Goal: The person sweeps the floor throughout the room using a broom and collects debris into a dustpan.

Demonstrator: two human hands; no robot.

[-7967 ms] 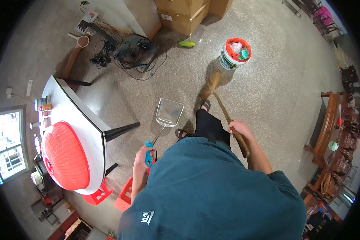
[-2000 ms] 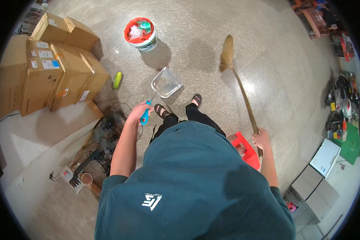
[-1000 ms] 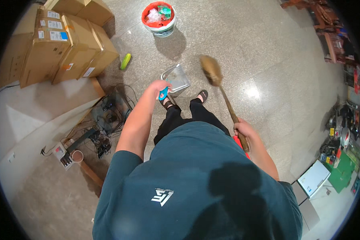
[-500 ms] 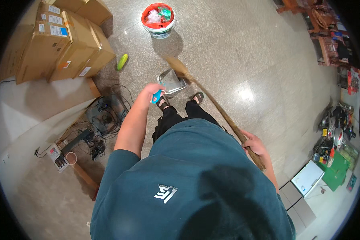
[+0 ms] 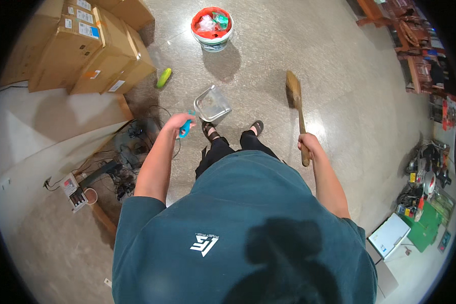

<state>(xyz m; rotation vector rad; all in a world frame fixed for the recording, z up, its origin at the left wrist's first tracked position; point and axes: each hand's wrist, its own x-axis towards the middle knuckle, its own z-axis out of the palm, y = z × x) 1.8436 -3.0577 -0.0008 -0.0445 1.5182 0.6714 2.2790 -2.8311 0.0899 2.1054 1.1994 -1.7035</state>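
My left hand (image 5: 179,121) is closed round the blue handle of a clear dustpan (image 5: 214,105). The pan sits just ahead of my left foot, tilted in the view, with some bits that look like debris inside. Out to the right, my right hand (image 5: 311,143) grips the wooden-coloured handle of a broom (image 5: 301,114) near its end. The broom's straw head (image 5: 293,85) points away from me, over the floor to the right of the pan, apart from it.
A bucket lined with a red bag (image 5: 212,29) stands ahead, holding plastic waste. A yellow-green oblong thing (image 5: 164,78) lies near stacked cardboard boxes (image 5: 81,55). Tangled cables (image 5: 124,177) are at the left. Wooden furniture (image 5: 410,40) stands far right, with a white case (image 5: 389,235) nearer.
The broom has swung away from the dustpan to the right, and my right hand has moved forward with it. My left hand and the dustpan have shifted slightly and turned.
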